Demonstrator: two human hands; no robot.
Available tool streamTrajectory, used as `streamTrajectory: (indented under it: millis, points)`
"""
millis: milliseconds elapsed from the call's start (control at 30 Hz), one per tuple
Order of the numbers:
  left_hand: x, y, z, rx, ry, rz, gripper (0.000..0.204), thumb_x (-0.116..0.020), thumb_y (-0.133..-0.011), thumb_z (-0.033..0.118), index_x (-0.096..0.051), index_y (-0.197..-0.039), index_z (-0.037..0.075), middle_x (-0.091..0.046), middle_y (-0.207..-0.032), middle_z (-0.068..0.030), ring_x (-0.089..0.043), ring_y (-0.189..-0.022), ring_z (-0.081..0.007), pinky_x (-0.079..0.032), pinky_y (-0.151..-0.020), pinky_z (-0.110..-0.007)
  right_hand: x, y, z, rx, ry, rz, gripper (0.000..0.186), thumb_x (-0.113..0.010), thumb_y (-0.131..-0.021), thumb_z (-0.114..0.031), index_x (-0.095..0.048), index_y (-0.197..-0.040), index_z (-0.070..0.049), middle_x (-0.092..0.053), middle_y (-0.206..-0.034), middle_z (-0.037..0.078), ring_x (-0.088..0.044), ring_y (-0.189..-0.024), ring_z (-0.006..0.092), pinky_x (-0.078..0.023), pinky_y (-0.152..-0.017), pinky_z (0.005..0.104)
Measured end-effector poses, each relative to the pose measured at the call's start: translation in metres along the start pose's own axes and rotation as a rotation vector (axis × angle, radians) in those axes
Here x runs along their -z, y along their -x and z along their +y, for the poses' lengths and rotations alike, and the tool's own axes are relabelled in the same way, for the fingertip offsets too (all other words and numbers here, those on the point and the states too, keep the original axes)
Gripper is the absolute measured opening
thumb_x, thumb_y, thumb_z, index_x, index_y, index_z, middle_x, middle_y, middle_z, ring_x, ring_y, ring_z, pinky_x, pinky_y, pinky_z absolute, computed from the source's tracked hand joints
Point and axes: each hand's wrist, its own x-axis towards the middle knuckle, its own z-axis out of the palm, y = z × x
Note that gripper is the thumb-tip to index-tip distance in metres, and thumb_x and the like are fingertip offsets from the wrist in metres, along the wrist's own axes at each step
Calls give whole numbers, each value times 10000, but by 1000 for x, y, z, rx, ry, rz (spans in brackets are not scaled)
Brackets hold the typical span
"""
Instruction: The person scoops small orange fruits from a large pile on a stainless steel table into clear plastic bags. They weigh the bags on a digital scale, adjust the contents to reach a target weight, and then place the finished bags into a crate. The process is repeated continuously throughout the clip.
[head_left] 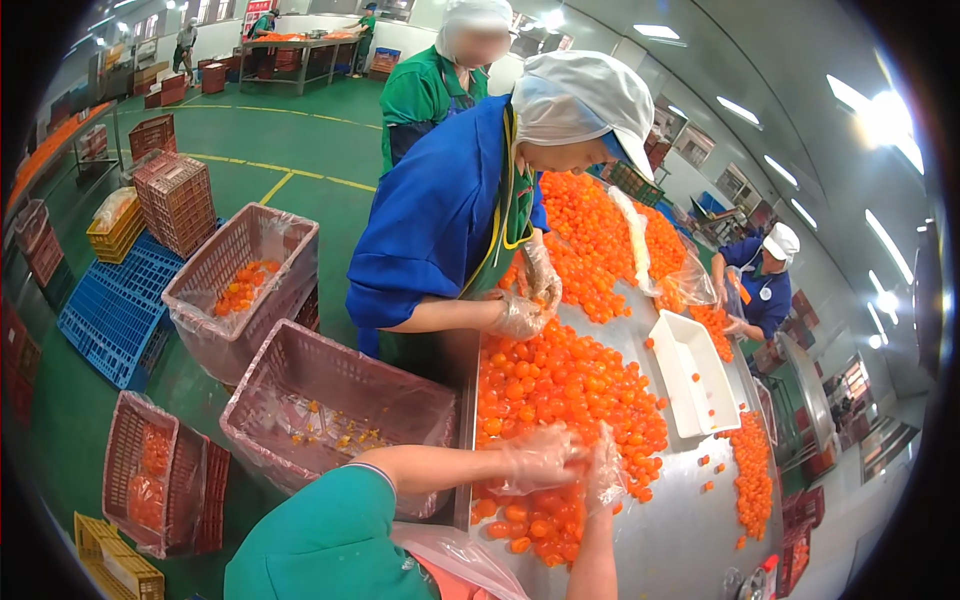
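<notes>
A heap of glossy orange balls (560,385) that look like salted egg yolks lies on the metal table. Over its near part is my left hand (540,460), in a clear plastic glove, reaching in from the left with its fingers curled inward; anything in them is hidden. My right hand (605,475), gloved too, stands close beside it at the heap's right edge. Its fingers are stretched upward and appear apart, with no ball visible in them. Across the heap, a co-worker in blue holds both gloved hands (528,300) together over more balls.
A white tray (697,385) with a few balls stands right of the heap. Lined plastic crates (335,395) stand on the floor at left, beside a blue pallet (120,310). Another worker (765,275) stands across the metal table (655,550).
</notes>
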Motion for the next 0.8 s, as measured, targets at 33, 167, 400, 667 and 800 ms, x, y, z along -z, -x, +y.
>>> streamTrajectory:
  millis: [33, 167, 400, 667, 800]
  points:
    - [-6, 3, 2, -7, -84, -34, 535, -534, -891, 415, -534, -1339, 124, -453, -1385, -214, -356, -1322, -423, -288, -1097, -503, 3, 5, -7, 10, 130, -4, 426, -485, -972, -174, -487, -1363, -6, -472, -1417, 137, -444, -1304, 242, -337, -1087, 346]
    - [-14, 15, 4, -98, -77, 53, 534, -547, -883, 424, -552, -1323, 121, -450, -1391, -210, -360, -1306, -446, -276, -1092, -540, 17, 6, 43, 72, 206, -53, 437, -561, -918, -133, -513, -1336, -16, -486, -1395, 164, -433, -1314, 286, -315, -1106, 382]
    - [-16, 48, -27, -93, -154, 285, 485, -635, -845, 375, -606, -1246, 103, -458, -1387, -196, -361, -1307, -434, -268, -1095, -541, 35, 25, 93, 182, 218, 10, 495, -620, -863, -98, -503, -1333, 5, -484, -1386, 174, -426, -1315, 294, -336, -1096, 397]
    - [-11, 81, -45, 60, -418, 138, 737, -635, -803, 515, -483, -1363, 61, -400, -1408, -248, -298, -1342, -455, -226, -1109, -552, 40, 68, 102, 243, 387, 134, 572, -662, -782, -151, -515, -1306, 26, -496, -1351, 216, -441, -1271, 377, -331, -1086, 458]
    - [-12, 77, -43, 95, -383, 31, 790, -634, -780, 540, -453, -1387, 67, -346, -1445, -289, -289, -1354, -466, -201, -1110, -553, 41, 79, 114, 244, 433, 137, 568, -672, -763, -150, -533, -1283, 32, -513, -1332, 219, -468, -1240, 387, -348, -1069, 470]
